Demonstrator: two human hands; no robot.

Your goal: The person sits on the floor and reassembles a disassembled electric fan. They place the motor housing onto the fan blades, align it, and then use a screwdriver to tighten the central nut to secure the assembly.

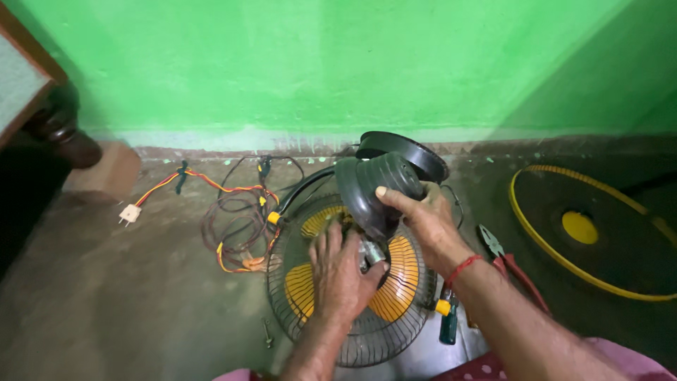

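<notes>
**Asker:** So, what are the two hands doing?

**Describer:** Both work on a table fan lying face down on a bare concrete floor, at about six o'clock in the view. The right hand [423, 219] wraps over a black domed motor cover [377, 190], fingers spread wide across its ribbed shell and thumb beneath, grasping it and holding it tilted just above the fan. A red thread circles that wrist.

**Asker:** And the left?

**Describer:** The left hand [342, 271] lies palm down on the wire fan guard [352, 339], fingers loosely curled toward the silver motor [372, 252] at the centre. The fingertips touch the motor area; I cannot tell whether they pinch anything.

**Asker:** What shows through the guard?

**Describer:** Orange-yellow fan blades [398, 282] sit behind the black wires.

**Asker:** What lies around the fan?

**Describer:** At nine o'clock from the fan, a tangle of red and yellow wires [236, 226] runs out to a small white plug [130, 214] farther left. At three o'clock, just beside the right wrist, lie red-handled pliers [511, 264]. A green-handled screwdriver [448, 321] rests below that wrist, near the guard's rim. Well apart at three o'clock is a second fan guard [599, 233], black with a yellow rim and yellow centre. A small screw [267, 331] lies at the guard's lower left. Behind everything, at twelve o'clock, stands a bright green wall [317, 63].
</notes>
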